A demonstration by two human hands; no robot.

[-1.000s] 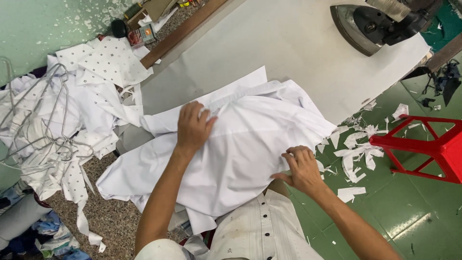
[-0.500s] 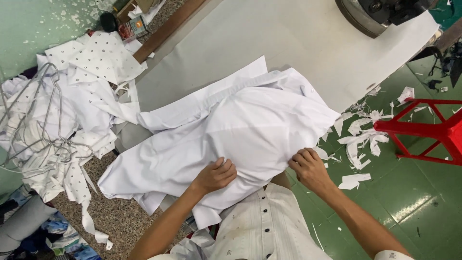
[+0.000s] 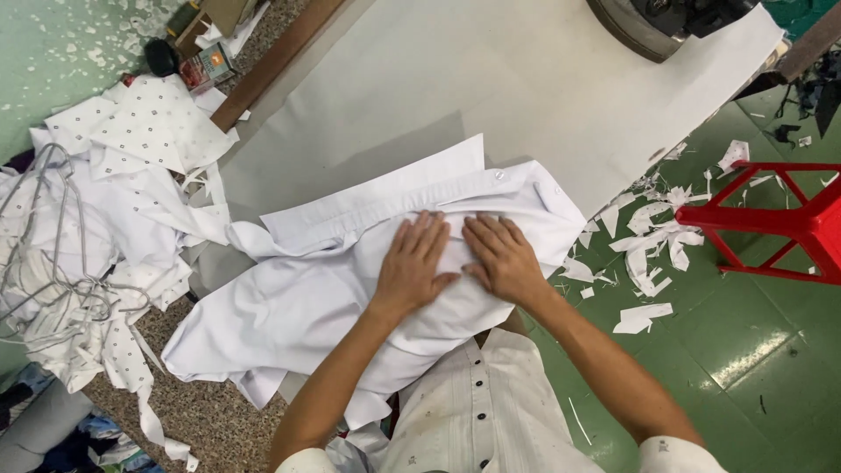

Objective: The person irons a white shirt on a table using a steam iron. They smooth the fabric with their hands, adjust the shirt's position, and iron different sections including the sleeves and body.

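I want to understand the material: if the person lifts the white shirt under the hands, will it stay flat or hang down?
The white shirt would probably hang floppy: it already lies in soft folds and creases on the table. It seems light, since both flat hands, left hand and right hand, press it smooth. Pushed, it would likely bunch up rather than slide whole.

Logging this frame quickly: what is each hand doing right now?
Left hand: open, flat on the white cotton shirt.
Right hand: open, flat on it too.

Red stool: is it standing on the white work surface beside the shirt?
No: the red stool stands on the green floor, off the white work surface.
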